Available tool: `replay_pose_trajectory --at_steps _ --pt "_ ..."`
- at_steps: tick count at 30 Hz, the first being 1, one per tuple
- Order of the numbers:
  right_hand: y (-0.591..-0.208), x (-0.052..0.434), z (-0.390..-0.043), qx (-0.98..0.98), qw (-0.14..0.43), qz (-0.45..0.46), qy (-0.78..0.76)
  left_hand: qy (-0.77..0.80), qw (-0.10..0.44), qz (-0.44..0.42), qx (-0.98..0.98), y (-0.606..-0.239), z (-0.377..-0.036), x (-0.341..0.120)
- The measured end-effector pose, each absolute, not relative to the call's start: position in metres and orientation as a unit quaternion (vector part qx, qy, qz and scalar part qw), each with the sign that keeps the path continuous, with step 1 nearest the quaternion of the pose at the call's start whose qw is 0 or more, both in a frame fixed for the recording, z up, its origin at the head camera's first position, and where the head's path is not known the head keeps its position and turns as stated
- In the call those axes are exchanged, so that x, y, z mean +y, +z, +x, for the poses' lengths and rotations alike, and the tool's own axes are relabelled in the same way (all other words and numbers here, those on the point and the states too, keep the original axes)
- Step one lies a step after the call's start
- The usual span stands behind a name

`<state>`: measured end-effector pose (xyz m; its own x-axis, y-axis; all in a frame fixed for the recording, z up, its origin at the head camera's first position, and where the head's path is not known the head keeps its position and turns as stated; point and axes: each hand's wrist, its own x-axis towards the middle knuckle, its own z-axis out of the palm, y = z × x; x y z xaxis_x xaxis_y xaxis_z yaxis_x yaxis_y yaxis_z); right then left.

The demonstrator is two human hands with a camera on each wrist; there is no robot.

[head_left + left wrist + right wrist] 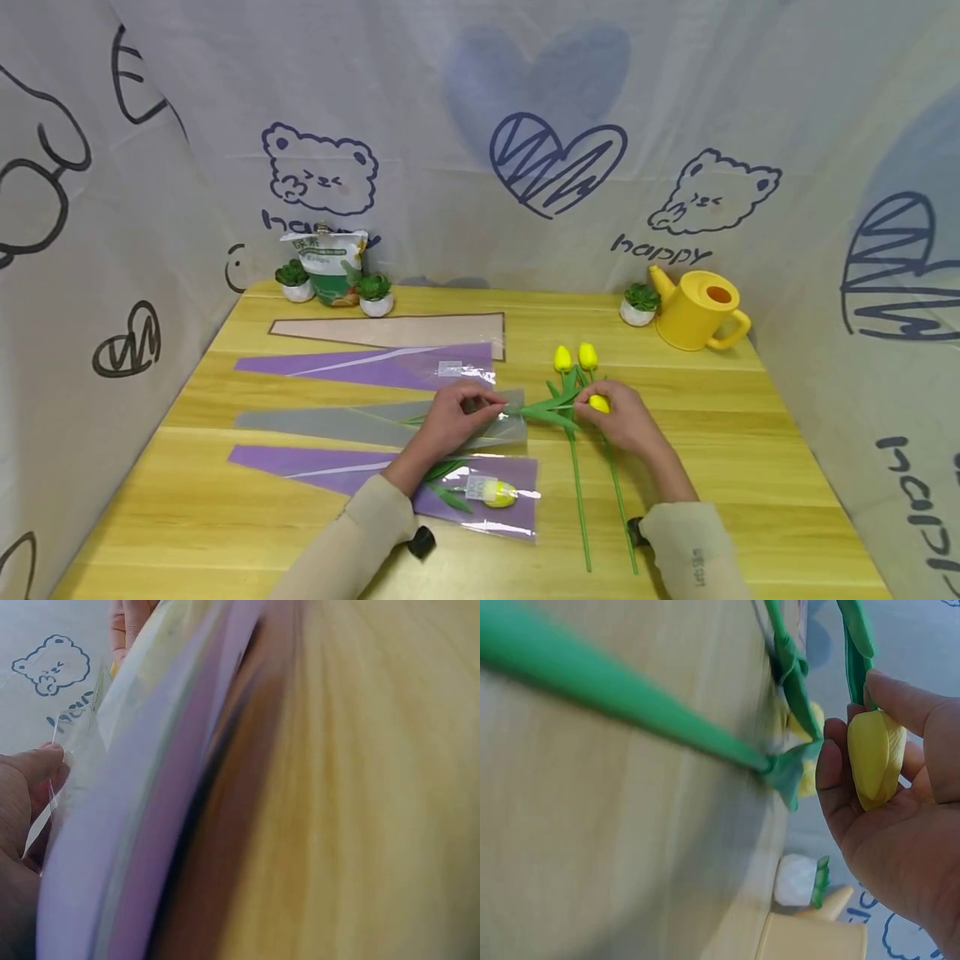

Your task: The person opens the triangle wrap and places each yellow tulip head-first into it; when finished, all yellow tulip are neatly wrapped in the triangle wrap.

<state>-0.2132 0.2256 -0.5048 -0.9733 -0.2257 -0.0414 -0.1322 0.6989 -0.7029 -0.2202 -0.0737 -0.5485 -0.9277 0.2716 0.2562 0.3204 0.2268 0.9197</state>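
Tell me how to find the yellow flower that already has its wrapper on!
Look at the wooden table, near the front edge by the left sleeve. On the purple sleeve lies one wrapped tulip. The other tulips lie bare.

Head view looks down across the table [675, 467] — wrist views sit close, sharing the yellow tulip [874, 757].

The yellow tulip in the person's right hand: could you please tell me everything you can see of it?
The yellow tulip looks artificial, plastic-like: a closed, glossy yellow bud on a green stem with long pointed green leaves. It lies level above the wooden table, bud to the right, stem running left into the open end of the grey sleeve. The right hand cups the bud, thumb and fingers curled round it; the left hand holds the sleeve's mouth.
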Motion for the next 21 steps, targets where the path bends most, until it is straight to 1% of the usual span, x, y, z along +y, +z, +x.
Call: replay_pose_trajectory --at_steps 7,14,21 --pt "-0.504 0.211 -0.212 0.917 0.05 -0.097 -0.384 -0.59 0.018 -0.192 -0.784 -0.547 -0.22 -0.073" --pt "-0.506 0.2 -0.211 0.919 0.043 -0.101 -0.38 -0.58 0.035 -0.203 -0.788 -0.545 -0.221 -0.069" --pt "-0.506 0.189 -0.212 0.916 0.032 -0.108 -0.384 -0.575 0.03 -0.196 -0.794 -0.542 -0.221 -0.065"
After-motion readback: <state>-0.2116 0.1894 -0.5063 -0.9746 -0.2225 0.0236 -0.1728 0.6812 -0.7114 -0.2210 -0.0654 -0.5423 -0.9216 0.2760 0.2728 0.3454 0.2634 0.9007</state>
